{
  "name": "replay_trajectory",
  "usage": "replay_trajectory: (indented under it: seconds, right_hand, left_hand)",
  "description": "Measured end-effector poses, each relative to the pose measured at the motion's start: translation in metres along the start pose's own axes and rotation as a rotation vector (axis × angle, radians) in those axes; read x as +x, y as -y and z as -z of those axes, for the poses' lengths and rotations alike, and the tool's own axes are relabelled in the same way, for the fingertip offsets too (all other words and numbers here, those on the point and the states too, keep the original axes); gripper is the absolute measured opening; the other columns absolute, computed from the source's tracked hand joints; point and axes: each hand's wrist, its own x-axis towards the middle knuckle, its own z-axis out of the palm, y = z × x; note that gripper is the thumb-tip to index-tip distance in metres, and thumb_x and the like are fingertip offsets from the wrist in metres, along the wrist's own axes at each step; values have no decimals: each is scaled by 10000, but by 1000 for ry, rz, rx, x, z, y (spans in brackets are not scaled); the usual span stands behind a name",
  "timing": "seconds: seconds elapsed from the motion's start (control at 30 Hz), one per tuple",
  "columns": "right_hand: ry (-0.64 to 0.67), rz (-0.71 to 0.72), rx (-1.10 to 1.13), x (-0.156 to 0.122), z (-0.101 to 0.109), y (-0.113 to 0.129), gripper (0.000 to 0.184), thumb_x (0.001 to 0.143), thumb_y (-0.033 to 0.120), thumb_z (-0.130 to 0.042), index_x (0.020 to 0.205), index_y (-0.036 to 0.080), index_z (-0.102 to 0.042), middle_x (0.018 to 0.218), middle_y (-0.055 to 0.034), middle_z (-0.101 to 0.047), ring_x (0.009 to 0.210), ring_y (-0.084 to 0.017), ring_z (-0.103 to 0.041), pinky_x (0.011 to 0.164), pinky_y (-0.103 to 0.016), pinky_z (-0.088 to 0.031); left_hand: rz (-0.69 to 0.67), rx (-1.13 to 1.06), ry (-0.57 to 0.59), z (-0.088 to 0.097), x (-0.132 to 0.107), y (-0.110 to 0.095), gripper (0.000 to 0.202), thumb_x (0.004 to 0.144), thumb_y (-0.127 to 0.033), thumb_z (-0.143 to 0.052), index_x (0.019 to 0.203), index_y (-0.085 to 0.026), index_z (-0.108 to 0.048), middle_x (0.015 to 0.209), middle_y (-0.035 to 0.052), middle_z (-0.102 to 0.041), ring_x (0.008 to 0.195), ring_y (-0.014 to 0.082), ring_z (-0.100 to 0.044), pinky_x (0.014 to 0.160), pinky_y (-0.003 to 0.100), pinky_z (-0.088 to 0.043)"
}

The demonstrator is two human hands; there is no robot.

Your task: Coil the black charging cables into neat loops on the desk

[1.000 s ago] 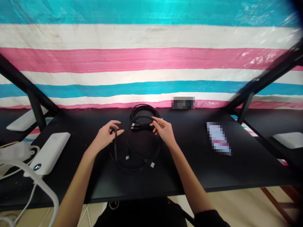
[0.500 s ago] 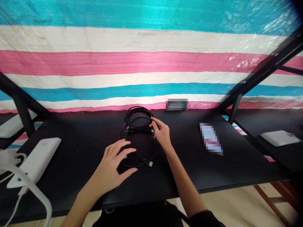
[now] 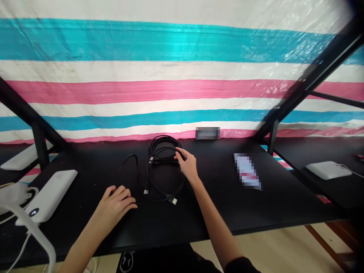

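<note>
White power bank (image 3: 54, 195) at left on the black surface (image 3: 159, 229); left hand (image 3: 115, 207) next, fingers curled near a loose cable loop (image 3: 132, 155), grip impossible to tell; then black cable coils (image 3: 150, 149), mid-surface, and the right hand (image 3: 188, 165), fingers nearly closed, pinching the front coil (image 3: 147, 171)!

Free tabletop (image 3: 216, 170) separates the right hand (image 3: 188, 165) from the obstructing pixelated object (image 3: 247, 172)

Underside of left hand (image 3: 115, 207) hidden
</note>
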Motion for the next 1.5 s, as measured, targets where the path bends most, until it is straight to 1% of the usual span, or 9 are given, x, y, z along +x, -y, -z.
replay_trajectory:
  seconds: [0.37, 0.63, 0.77, 0.83, 0.97, 1.07, 1.17, 1.23, 1.5]
  right_hand:
    - [-119, 73, 140, 2, 0, 5, 464, 823, 485, -483, 1102, 140, -620, 739, -37, -641, 373, -65, -395, 336, -216, -354]
    - [-262, 117, 235, 6, 7, 6, 470, 837, 501, -460, 1126, 145, -566, 668, 5, -577, 369, -59, -375, 336, -203, -317]
    - [-238, 213, 163, 1, 5, 3, 379, 872, 435, -426, 1077, 164, -594, 727, -15, -616, 399, -68, -402, 417, -227, -377]
    - [-211, 229, 180, 0, 2, 2, 345, 878, 410, -421, 1057, 168, -590, 721, -14, -604, 412, -74, -415, 442, -235, -388]
    - [-130, 240, 299, 1, -2, 5, 280, 877, 377, -430, 1015, 176, -568, 710, -9, -562, 502, -98, -470, 491, -237, -407]
    - [-77, 277, 358, 4, -1, 9, 223, 871, 347, -444, 944, 174, -564, 712, -12, -551, 607, -117, -510, 583, -247, -435]
    - [-37, 328, 352, 6, 2, 10, 204, 875, 335, -437, 900, 181, -568, 713, -13, -553, 687, -132, -531, 693, -270, -439]
    - [-20, 342, 342, 7, 4, 9, 204, 873, 337, -441, 904, 184, -572, 738, -18, -563, 720, -140, -540, 726, -282, -436]
    - [-13, 358, 426, 14, 3, 7, 197, 849, 368, -475, 912, 190, -528, 717, -3, -539, 570, -109, -481, 581, -260, -417]
  left_hand:
    - [16, 248, -285, 20, -5, -12, 91, 816, -355, -603, 842, -272, -626, 759, 2, -662, 803, 201, -592, 804, 336, -327]
    - [69, 282, -303, 20, -1, -15, 99, 799, -349, -617, 760, -259, -630, 677, -12, -676, 676, 182, -578, 774, 348, -334]
    - [-6, 193, -244, 11, 9, -35, 89, 831, -285, -575, 809, -267, -659, 763, 2, -699, 803, 203, -606, 821, 353, -343]
    - [-28, 202, -324, 10, 14, -46, 123, 818, -261, -596, 920, -289, -660, 895, 11, -705, 899, 214, -604, 863, 362, -336]
    - [303, 145, -640, 16, 29, -58, 551, 755, -290, -672, 1273, -307, -486, 1282, 106, -529, 1170, 292, -479, 956, 452, -320]
    - [605, -143, -664, 13, 39, -51, 813, 736, -371, -670, 1420, -232, -254, 1374, 182, -384, 1272, 324, -367, 954, 493, -369]
    - [729, -530, -511, 3, 39, -38, 697, 823, -381, -546, 1418, -209, -227, 1262, 175, -482, 1131, 263, -527, 869, 424, -467]
    - [758, -639, -513, -1, 35, -35, 604, 852, -353, -492, 1393, -208, -265, 1229, 154, -512, 1064, 226, -572, 860, 394, -483]
    - [710, -312, -759, 36, 11, -43, 254, 811, -249, -487, 1042, -181, -568, 1046, 86, -601, 954, 218, -578, 886, 396, -465]
